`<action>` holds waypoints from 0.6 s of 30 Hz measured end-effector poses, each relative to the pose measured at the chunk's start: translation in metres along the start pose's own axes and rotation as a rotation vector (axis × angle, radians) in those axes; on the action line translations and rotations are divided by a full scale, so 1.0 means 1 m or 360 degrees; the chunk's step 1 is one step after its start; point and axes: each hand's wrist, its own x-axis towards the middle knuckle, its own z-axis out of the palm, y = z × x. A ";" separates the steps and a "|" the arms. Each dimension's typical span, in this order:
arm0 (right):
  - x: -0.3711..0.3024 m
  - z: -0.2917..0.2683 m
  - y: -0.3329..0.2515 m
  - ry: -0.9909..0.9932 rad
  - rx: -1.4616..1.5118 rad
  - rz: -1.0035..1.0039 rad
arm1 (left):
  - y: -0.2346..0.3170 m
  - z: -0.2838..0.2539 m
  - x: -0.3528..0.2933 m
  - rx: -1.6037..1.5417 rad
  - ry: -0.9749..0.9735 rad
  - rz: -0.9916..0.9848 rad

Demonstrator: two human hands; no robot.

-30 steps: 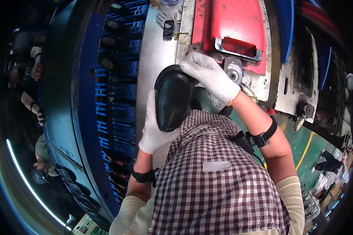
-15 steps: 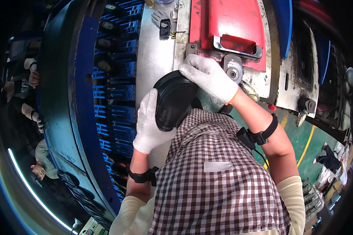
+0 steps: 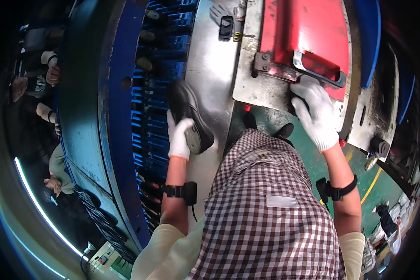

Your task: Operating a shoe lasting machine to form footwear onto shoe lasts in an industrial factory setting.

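Note:
In my gloved left hand is a black shoe with a grey patch at the end near my thumb. It is tilted on its side over the metal worktop, with my fingers behind it. My gloved right hand is at the front edge of the machine with the red lid, just below the lid's metal handle. Its fingers curl over the spot where a grey round-ended part showed before. The hand now hides what lies under them.
On my left runs a blue rack with shoes in it, beside a blue-framed conveyor. Other people are beyond it. A grey glove, a black case and yellow-handled scissors lie at the worktop's far end.
My right hand has let go of the shoe and moved right to the machine's front edge. My left hand has turned the shoe from sole-up onto its side and carried it left.

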 end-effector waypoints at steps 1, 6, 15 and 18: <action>-0.007 0.002 0.006 0.0073 -0.0143 -0.0113 | -0.007 -0.010 0.017 -0.0099 0.0191 -0.0159; -0.028 0.017 0.024 0.0055 -0.0386 -0.0118 | -0.043 -0.064 0.101 -0.0412 0.0551 -0.0316; -0.023 0.021 0.021 0.0027 -0.0522 -0.0058 | -0.008 -0.128 0.229 -0.0108 0.0715 -0.0161; -0.024 0.023 0.022 0.0025 -0.0514 -0.0041 | 0.007 -0.142 0.260 0.0217 0.0910 0.0307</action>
